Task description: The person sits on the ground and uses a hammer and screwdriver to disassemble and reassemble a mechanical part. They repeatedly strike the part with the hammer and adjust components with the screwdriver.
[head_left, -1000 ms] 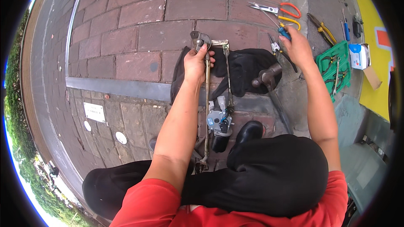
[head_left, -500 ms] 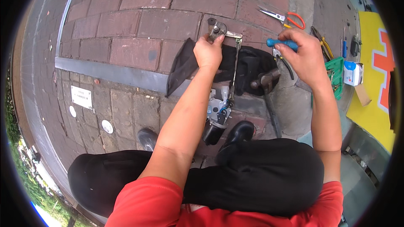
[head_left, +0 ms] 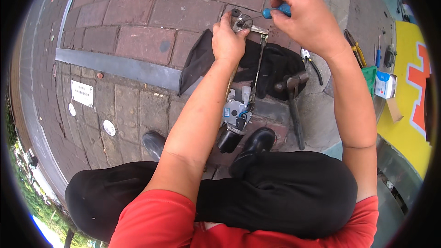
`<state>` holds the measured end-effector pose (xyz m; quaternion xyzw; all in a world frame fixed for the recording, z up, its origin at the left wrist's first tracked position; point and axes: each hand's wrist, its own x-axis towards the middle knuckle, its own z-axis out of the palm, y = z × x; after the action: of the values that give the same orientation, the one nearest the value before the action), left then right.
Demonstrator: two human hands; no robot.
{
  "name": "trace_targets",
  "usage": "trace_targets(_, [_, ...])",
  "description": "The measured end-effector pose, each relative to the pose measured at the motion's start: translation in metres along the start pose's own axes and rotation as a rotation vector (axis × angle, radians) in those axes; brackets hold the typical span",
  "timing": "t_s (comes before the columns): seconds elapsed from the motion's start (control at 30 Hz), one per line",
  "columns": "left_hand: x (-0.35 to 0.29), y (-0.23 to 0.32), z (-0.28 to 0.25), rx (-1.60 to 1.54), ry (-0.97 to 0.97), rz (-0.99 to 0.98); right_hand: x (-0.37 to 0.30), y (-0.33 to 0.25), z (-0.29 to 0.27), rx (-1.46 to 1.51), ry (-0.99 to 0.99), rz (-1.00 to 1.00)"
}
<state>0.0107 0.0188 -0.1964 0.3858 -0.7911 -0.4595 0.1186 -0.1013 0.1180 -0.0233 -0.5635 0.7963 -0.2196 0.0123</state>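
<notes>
My left hand (head_left: 228, 41) is closed around the pivot end (head_left: 240, 22) of a metal wiper linkage, its threaded stud pointing up. From there a short crank arm (head_left: 258, 30) joins a long thin rod (head_left: 258, 64), which runs back to the silver and black wiper motor (head_left: 232, 140) between my boots. A blue-handled screwdriver (head_left: 277, 11) with a thin shaft is gripped in my right hand (head_left: 310, 23). Its tip reaches the pivot beside the stud; whether it touches, I cannot tell. Black cloth (head_left: 280, 59) lies under the linkage.
A hammer (head_left: 294, 87) rests on the cloth's right edge, with cutting pliers (head_left: 312, 66) beyond it. Farther right are yellow-handled pliers (head_left: 357, 51), a blue screwdriver (head_left: 378, 57), a green tray (head_left: 369, 78) and a small blue-white box (head_left: 385, 85). A metal strip (head_left: 119, 69) crosses the paving at left.
My right hand has moved up and left, bringing the screwdriver's tip from the crank joint to the pivot. The orange-handled scissors are now hidden. My left hand keeps its hold.
</notes>
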Motion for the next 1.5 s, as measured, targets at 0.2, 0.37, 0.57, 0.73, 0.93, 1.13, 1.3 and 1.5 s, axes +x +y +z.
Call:
trace_targets(0.2, [0.000,-0.009,0.004,-0.049,-0.051,0.083,0.006,-0.004,-0.001,-0.049,-0.038,-0.014])
trace_targets(0.37, [0.002,-0.014,0.006,-0.052,-0.034,0.149,0.017,-0.008,0.000,-0.105,-0.050,-0.192])
trace_targets(0.57, [0.010,0.010,-0.031,0.073,-0.072,0.161,0.024,-0.011,0.006,-0.022,-0.123,-0.097])
trace_targets(0.73, [0.033,0.057,-0.065,0.100,-0.376,0.533,0.032,-0.011,0.011,-0.053,-0.047,-0.094])
trace_targets(0.93, [0.031,0.084,-0.073,-0.053,-0.363,0.526,0.015,-0.011,0.004,0.080,0.081,-0.085])
trace_targets(1.13, [0.044,0.074,-0.084,-0.082,-0.530,0.494,-0.137,-0.007,0.002,-0.023,0.193,0.595])
trace_targets(1.3, [0.048,0.068,-0.083,-0.065,-0.519,0.532,-0.263,-0.032,0.068,-0.170,-0.273,0.996])
trace_targets(1.5, [0.050,0.064,-0.081,-0.215,-0.671,0.479,-0.290,-0.031,0.123,-0.234,-0.117,0.866])
